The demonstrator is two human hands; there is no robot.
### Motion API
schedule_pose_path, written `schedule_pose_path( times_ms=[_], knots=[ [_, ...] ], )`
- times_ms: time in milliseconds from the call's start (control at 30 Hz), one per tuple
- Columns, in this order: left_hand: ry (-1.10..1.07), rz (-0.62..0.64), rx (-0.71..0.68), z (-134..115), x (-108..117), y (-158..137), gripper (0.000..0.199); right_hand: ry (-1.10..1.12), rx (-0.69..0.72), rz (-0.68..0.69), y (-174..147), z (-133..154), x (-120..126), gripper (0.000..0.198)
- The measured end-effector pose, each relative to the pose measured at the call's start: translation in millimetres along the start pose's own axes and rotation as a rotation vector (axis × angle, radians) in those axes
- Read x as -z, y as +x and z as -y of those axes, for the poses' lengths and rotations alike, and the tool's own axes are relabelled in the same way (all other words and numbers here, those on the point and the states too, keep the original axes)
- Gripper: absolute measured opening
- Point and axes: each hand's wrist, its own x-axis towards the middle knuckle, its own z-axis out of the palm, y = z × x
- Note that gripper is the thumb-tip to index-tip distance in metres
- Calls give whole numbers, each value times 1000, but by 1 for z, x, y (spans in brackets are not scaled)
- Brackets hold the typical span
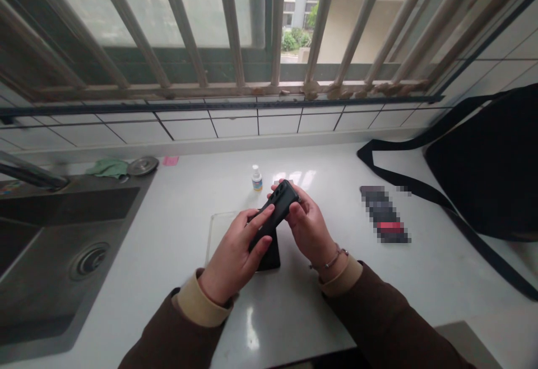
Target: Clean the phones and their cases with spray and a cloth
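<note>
A black phone (278, 208) with camera lenses near its upper end is held tilted above the counter, its back toward me. My left hand (241, 248) is closed around its lower end, fingers along the back. My right hand (309, 226) grips the upper end, thumb near its edge and other fingers partly behind it. Below the phone lies a flat black object (271, 257), partly covered by my left hand. Beside it, a clear flat case or sheet (216, 229) rests on the counter. Just beyond stands a small white spray bottle (256, 180) with a coloured label.
At left is a metal sink (50, 257) with a faucet (33, 173), a green cloth (107, 168) and a metal lid (143, 166). A pink paper (170, 160) lies nearby. On the right are a blurred dark object (384, 215) and a black bag (487, 167) with its strap.
</note>
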Motion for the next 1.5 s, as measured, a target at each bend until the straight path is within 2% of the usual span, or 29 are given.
schedule_pose_path(
  times_ms=[300, 700, 867, 967, 1033, 1100, 1133, 1200, 1233, 1300, 1400, 1433, 1500],
  knots=[
    [-20, -65, 17, -4, -12, -7, 56, -31, 61, 8, 1, 1, 2, 69],
    [-60, -104, 24, -5, -14, -6, 52, -5, 88, -4, -1, 2, -1, 63],
    [-122, -234, 60, -1, -15, -4, 50, 18, 84, -80, -2, 1, -3, 59],
    [-278, -341, 162, 2, -16, -5, 52, 38, 85, -140, -3, 4, -5, 52],
    [-503, -372, 249, -1, -16, -3, 56, 26, 124, -220, -2, 11, -5, 50],
    [-779, -322, 342, -8, -14, 0, 61, 4, 149, -314, 0, 21, -3, 50],
    [-916, -243, 413, -13, -13, 2, 64, -15, 143, -353, 1, 28, -1, 52],
    [-1066, -109, 537, -24, -13, 6, 65, -98, 104, -408, 3, 43, 7, 56],
    [-1078, -82, 588, -28, -14, 7, 67, -154, 65, -420, 4, 51, 12, 56],
    [-985, -83, 662, -37, -21, 9, 73, -287, -17, -420, 5, 66, 25, 60],
    [-749, -54, 690, -48, -38, 8, 85, -605, -185, -385, 3, 88, 43, 64],
    [-698, -19, 672, -52, -43, 7, 86, -751, -230, -373, 2, 94, 48, 63],
    [-599, 50, 641, -60, -54, 7, 72, -1117, -307, -383, 0, 102, 53, 60]
  ],
)
